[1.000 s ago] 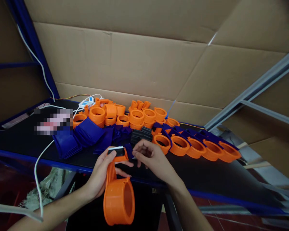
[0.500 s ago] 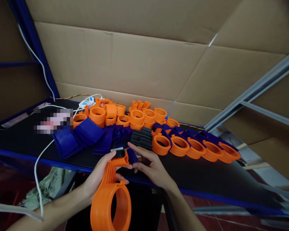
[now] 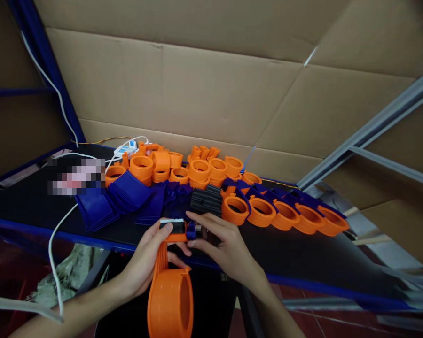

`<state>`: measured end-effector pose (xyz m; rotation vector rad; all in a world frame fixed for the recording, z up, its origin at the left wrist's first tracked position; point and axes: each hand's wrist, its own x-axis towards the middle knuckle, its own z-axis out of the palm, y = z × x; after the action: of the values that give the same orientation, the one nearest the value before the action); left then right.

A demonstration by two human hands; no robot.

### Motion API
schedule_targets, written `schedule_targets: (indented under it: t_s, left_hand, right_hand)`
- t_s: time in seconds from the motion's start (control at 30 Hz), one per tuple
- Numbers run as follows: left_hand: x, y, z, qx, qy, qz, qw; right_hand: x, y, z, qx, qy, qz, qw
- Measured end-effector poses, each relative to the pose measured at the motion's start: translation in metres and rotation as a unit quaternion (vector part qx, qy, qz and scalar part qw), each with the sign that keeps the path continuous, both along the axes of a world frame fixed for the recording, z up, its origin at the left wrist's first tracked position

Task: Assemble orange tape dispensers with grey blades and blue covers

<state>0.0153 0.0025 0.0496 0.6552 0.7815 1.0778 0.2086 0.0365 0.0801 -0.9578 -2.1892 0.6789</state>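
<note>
My left hand (image 3: 143,260) is closed around the handle of an orange tape dispenser (image 3: 170,303), its thumb on the black piece (image 3: 173,227) at the head. A toothed metal blade (image 3: 172,220) runs along the far edge of that piece. The dispenser's large ring hangs low, towards me. At the right end of the head, my right hand (image 3: 225,244) pinches a small dark blue plastic part (image 3: 191,231) between thumb and fingers. The blue part touches the head; how deep it sits I cannot tell.
Behind my hands lie black ribbed pieces (image 3: 206,201) and stacks of flat blue plates (image 3: 129,191). Orange rings (image 3: 199,170) are piled at the back. A row of orange dispensers with blue parts (image 3: 262,212) stretches right. A white cable (image 3: 52,249) hangs over the left table edge.
The dispenser has turned in my left hand, so its blade faces me more and its ring shows narrower. My right hand has turned the blue part against the head's end.
</note>
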Motion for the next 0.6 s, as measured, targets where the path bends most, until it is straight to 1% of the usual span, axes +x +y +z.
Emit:
schedule_targets:
  t_s: [0.2,0.4,0.5,0.6]
  left_hand:
    - [-0.001,0.001,-0.004,-0.002,0.025,-0.01,1.0]
    - [-0.004,-0.001,-0.001,0.047,0.003,-0.052,0.998]
    - [-0.003,-0.001,-0.005,0.068,0.015,-0.042,0.997]
    - [0.0,0.0,-0.012,0.071,0.02,-0.024,0.997]
  right_hand:
    - [0.0,-0.002,-0.001,0.043,-0.059,0.033,0.997]
    - [0.002,-0.01,-0.002,0.084,-0.075,0.018,0.993]
    - [0.002,-0.013,-0.002,0.093,-0.099,0.007,0.991]
    - [0.001,-0.014,-0.001,0.091,-0.127,-0.004,0.988]
